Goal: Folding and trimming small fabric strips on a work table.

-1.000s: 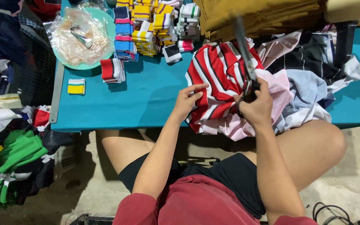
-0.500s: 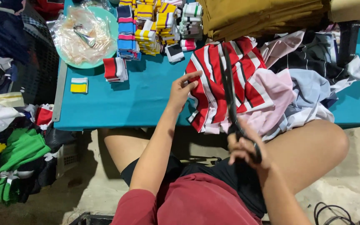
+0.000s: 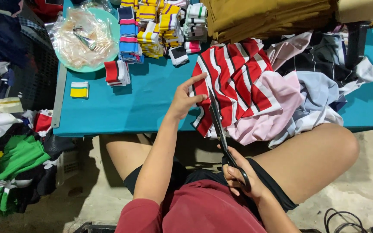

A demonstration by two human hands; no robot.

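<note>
While the person sits with bare knees under it, the big teal table (image 3: pixel 152 103) fills most of the view. At its far edge lies a thick pile of mustard-brown cloth (image 3: pixel 268 17). In front of that is a messy heap of clothes (image 3: pixel 311 90) in pink, pale blue, black and white. On the left side of that heap lies a red, white and black striped cloth (image 3: pixel 234 82), and its lower edge hangs over the near side of the table.

Off to the left, more clothes (image 3: pixel 14 159) lie on the floor, some green, some dark.

Next come the stacks of small striped bands (image 3: pixel 156 26) at the back of the table, in blue, yellow, white and pink. Beside them sits a round green plate (image 3: pixel 113 26) with a crinkly clear bag on it. One red and white band (image 3: pixel 116 72) lies near the plate, and a small yellow one (image 3: pixel 79 89) lies alone by the table's left edge.

The left hand (image 3: pixel 184 100) pinches the edge of the striped cloth, with one finger pointing out. The right hand (image 3: pixel 240 177) is low, near the lap, closed around the handles of long dark scissors (image 3: pixel 219 125). The blades point up to the striped cloth, close to the left hand.
</note>
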